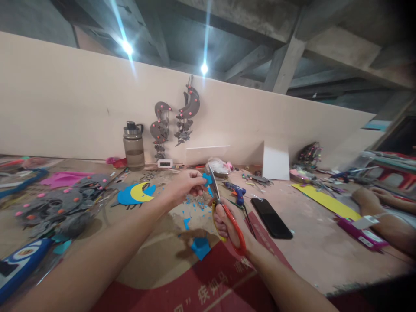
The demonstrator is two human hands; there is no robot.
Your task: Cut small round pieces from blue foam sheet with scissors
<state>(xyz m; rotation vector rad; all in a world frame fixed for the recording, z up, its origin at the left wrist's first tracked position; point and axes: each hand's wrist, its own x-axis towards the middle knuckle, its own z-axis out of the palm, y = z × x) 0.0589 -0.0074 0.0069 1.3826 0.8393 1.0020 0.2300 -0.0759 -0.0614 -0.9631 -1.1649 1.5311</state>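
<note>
My left hand (183, 185) pinches a small blue foam piece (207, 179) above the table. My right hand (227, 225) grips red-and-yellow-handled scissors (222, 208), whose blades point up and meet the blue piece. Small blue scraps (195, 206) lie scattered on the cardboard below, and a larger blue foam piece (200, 248) lies near my right wrist.
A black phone (271, 218) and a blue glue gun (236, 191) lie to the right. A blue-and-yellow moon cutout (135, 193), grey felt shapes (55, 208) and a water bottle (133, 146) sit left. Another person's arms (383, 208) rest at the far right by yellow foam (325, 200).
</note>
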